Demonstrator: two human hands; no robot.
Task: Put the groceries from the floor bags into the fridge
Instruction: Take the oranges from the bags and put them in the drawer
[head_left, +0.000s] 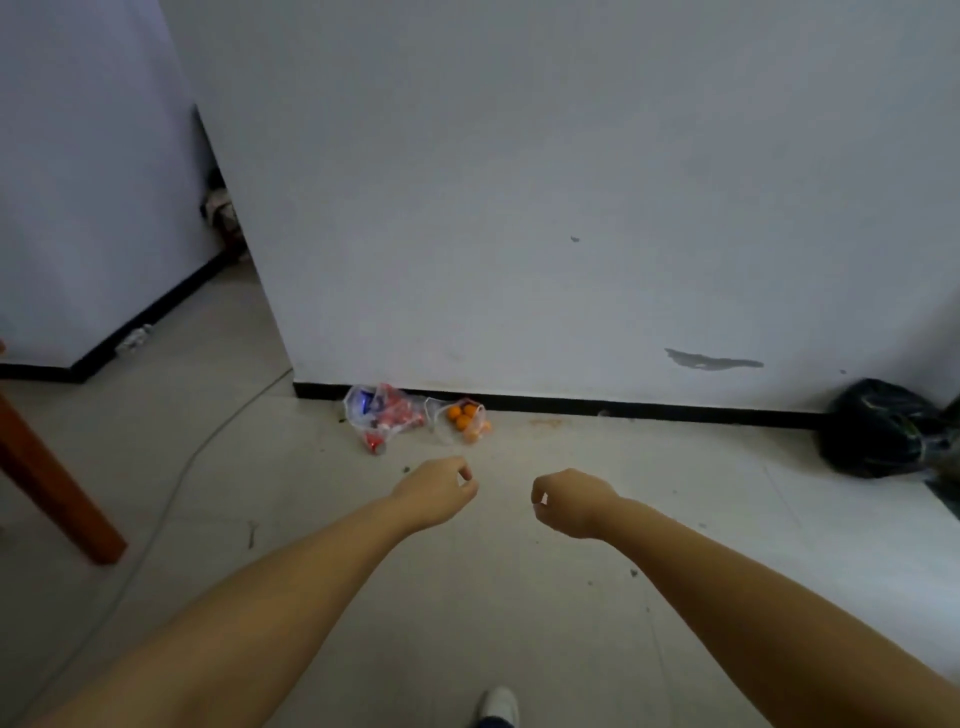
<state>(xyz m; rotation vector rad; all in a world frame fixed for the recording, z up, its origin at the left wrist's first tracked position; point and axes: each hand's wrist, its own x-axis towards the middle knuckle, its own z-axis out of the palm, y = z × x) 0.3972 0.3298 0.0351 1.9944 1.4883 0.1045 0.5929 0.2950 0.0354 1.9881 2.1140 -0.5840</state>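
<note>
Two clear plastic bags lie on the floor against the wall's black skirting. The left bag (382, 415) holds red and blue packets. The right bag (464, 419) holds several oranges. My left hand (439, 491) hovers just short of the bags, fingers curled loosely with nothing in them. My right hand (569, 501) is level with it to the right, also curled and holding nothing. Both arms reach forward over the floor. No fridge is in view.
A black rubbish bag (883, 428) sits by the wall at the right. A wooden furniture leg (47, 478) stands at the left, with a pale cable (192, 457) running across the tiles. My white shoe (498, 706) shows at the bottom edge.
</note>
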